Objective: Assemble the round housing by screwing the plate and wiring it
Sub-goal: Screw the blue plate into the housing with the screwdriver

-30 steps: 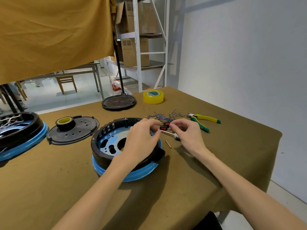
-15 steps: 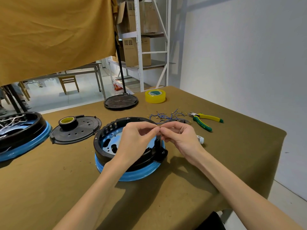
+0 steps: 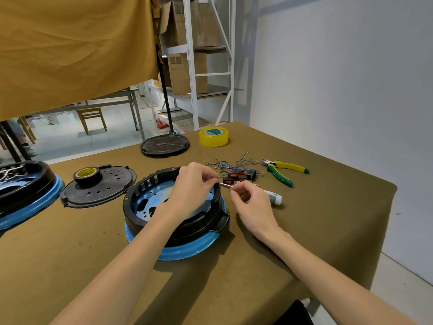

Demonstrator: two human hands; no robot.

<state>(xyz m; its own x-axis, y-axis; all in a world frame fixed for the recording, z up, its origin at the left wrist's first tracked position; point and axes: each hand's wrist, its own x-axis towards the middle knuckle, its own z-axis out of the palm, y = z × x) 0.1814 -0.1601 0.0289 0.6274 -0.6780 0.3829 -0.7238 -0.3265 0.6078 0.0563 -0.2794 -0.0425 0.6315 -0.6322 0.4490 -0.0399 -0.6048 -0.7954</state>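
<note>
Housing (image 3: pixel 173 221) sits mid-tabletop (image 3: pixel 328 219) under the left hand (image 3: pixel 192 186), whose fingers pinch something tiny at its far-right rim, while the right hand (image 3: pixel 253 202), curled, hovers just right, nearer the screwdriver (image 3: pixel 273 197).

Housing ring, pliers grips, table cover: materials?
Housing ring: looks like matte black moulded plastic, with slots and ribs. Pliers grips: glossy yellow-green, likely rubber or plastic sleeves. Table cover: olive fabric, apparently; matte and draped over the edge.

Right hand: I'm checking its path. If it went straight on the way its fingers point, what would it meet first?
Probably the screwdriver lying just beyond the right hand, then the black switches; depth is unclear.
</note>
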